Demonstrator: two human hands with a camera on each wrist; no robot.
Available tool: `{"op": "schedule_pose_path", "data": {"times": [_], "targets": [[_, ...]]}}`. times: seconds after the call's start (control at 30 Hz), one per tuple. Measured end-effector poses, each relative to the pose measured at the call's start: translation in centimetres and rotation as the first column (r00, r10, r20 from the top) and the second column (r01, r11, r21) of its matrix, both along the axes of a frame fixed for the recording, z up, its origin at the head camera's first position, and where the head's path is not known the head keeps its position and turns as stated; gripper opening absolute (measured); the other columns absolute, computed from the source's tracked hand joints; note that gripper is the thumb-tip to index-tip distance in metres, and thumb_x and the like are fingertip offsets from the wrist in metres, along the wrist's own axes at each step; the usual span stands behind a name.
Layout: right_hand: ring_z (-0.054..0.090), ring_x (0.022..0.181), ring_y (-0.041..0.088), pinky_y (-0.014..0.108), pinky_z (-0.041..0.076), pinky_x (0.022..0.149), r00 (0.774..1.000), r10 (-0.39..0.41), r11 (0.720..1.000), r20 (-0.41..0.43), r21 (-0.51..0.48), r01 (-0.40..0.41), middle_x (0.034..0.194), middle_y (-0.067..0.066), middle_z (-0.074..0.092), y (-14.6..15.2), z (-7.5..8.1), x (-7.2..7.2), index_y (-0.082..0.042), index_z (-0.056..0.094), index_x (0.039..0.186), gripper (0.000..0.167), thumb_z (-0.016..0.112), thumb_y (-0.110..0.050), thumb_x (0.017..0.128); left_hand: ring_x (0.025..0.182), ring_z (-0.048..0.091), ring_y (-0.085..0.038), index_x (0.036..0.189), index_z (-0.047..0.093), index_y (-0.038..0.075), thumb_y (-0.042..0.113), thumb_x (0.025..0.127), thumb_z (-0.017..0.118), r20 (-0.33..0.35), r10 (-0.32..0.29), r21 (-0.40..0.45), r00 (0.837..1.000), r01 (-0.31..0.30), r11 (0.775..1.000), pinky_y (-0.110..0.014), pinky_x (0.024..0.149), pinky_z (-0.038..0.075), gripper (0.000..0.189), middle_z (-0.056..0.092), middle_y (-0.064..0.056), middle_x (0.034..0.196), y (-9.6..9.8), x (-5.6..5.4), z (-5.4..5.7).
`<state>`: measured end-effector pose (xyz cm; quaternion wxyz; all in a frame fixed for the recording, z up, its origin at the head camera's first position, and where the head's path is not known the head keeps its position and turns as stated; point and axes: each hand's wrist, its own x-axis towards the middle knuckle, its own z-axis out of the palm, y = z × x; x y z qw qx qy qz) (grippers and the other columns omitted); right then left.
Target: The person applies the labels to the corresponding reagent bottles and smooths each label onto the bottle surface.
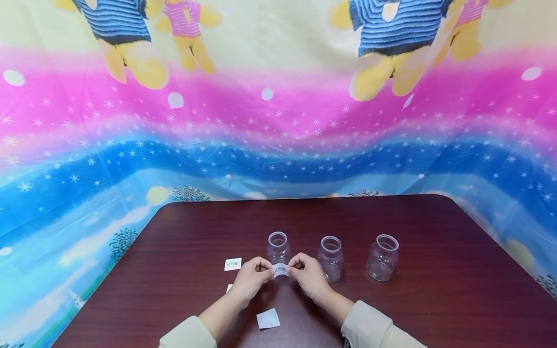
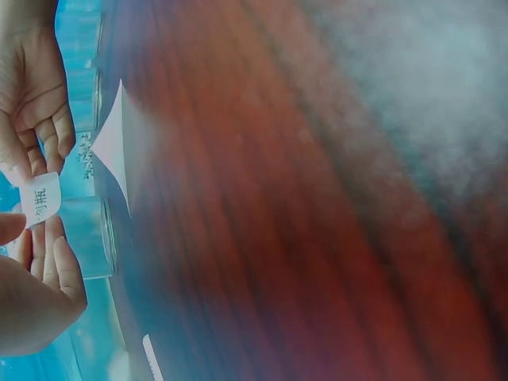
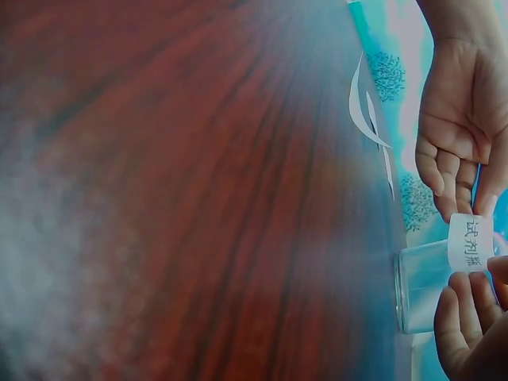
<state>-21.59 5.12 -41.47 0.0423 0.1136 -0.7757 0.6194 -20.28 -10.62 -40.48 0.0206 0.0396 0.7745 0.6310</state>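
A small white label (image 1: 280,269) with dark printed characters is stretched between both hands, bowed slightly. My left hand (image 1: 252,279) pinches its left end between thumb and fingers; my right hand (image 1: 310,276) pinches the right end. Directly behind it stands a clear glass jar (image 1: 278,244), upright and without a lid. In the right wrist view the label (image 3: 471,243) overlaps the jar (image 3: 421,294); whether it touches the glass I cannot tell. The left wrist view also has the label (image 2: 41,198) held between the fingertips.
Two more open glass jars, a middle one (image 1: 331,261) and a right one (image 1: 383,258), stand to the right. A printed label (image 1: 232,264) lies left of my hands, with another paper piece (image 1: 229,288) partly hidden below. A blank white slip (image 1: 268,318) lies nearer me on the dark table (image 1: 174,270).
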Motion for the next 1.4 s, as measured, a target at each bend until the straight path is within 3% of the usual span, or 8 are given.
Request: {"op": "schedule_pose_path", "data": {"times": [0.37, 0.8, 1.03, 1.4], "targets": [[0.042, 0.053, 0.006, 0.018, 0.035, 0.046, 0.997, -0.054, 0.998, -0.059, 0.036, 0.056, 0.062, 0.002, 0.051, -0.05, 0.33, -0.35, 0.001, 0.056, 0.071, 0.007, 0.061, 0.004, 0.069, 0.065, 0.047, -0.010, 0.086, 0.054, -0.005, 0.001, 0.074, 0.058, -0.020, 0.040, -0.032, 0.999, -0.041, 0.999, -0.024, 0.057, 0.041, 0.014, 0.052, -0.003, 0.071, 0.39, -0.31, 0.08], [0.044, 0.057, 0.009, 0.019, 0.037, 0.050, 0.995, -0.075, 0.997, -0.059, 0.026, 0.077, 0.063, 0.002, 0.052, -0.30, 0.02, -0.79, 0.000, 0.056, 0.071, 0.007, 0.061, 0.004, 0.070, 0.066, 0.048, -0.011, 0.087, 0.054, -0.004, 0.005, 0.078, 0.056, -0.016, 0.069, -0.058, 0.997, -0.070, 0.996, -0.025, 0.058, 0.042, 0.012, 0.053, -0.005, 0.074, 0.47, -0.62, -0.04], [0.045, 0.059, 0.012, 0.019, 0.037, 0.050, 0.996, -0.082, 0.996, -0.043, 0.020, 0.083, 0.064, 0.002, 0.052, -0.52, 0.06, -0.74, -0.005, 0.054, 0.069, 0.011, 0.062, 0.002, 0.070, 0.065, 0.049, -0.011, 0.082, 0.054, -0.001, 0.007, 0.079, 0.056, -0.064, 0.070, -0.055, 0.995, -0.073, 0.996, -0.023, 0.056, 0.041, 0.009, 0.054, -0.003, 0.071, 0.36, -0.41, 0.01], [0.048, 0.064, 0.012, 0.020, 0.040, 0.055, 0.992, -0.114, 0.990, -0.057, 0.079, 0.118, 0.073, 0.004, 0.047, -0.61, -0.10, -0.61, -0.004, 0.055, 0.070, 0.010, 0.064, -0.001, 0.071, 0.071, 0.051, -0.013, 0.088, 0.054, -0.002, 0.007, 0.079, 0.056, 0.007, 0.102, -0.084, 0.995, -0.101, 0.991, -0.029, 0.062, 0.043, 0.013, 0.057, -0.008, 0.083, 0.56, -0.53, -0.13]]}}
